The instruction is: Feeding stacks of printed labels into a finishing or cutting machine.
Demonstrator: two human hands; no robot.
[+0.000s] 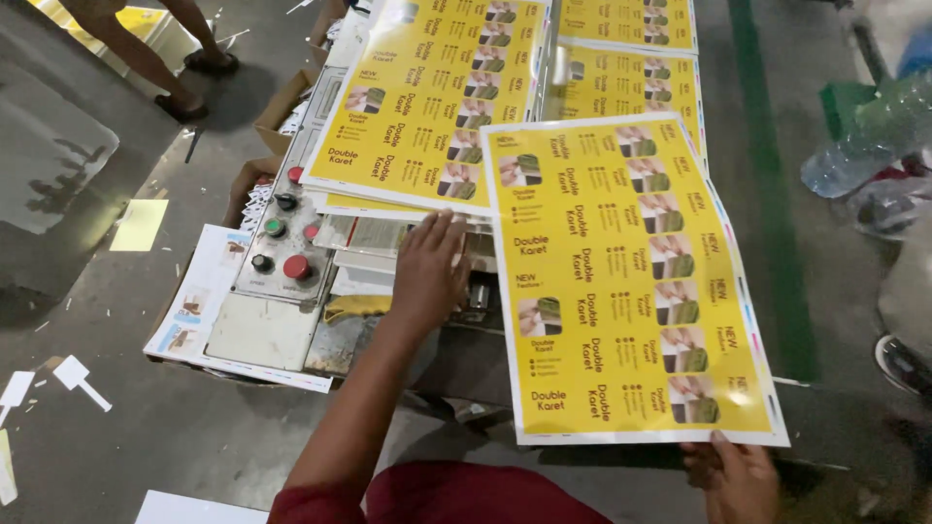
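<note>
Right hand [740, 477] pinching near edge of big yellow printed sheet [621, 281], thumb on top, other fingers hiding underneath. Sheet lying almost flat over machine edge, long side running away from person, far end tipping slightly left. Left hand [428, 270] resting flat, fingers spreading wide, holding nothing, pressing on grey machine top [364, 238] just beside sheet's left edge. Button panel [282, 243] with red and green buttons sitting left of that hand. Stack of yellow sheets [432, 97] lying farther back. Plastic bottle [854, 150] lying on floor at right.
</note>
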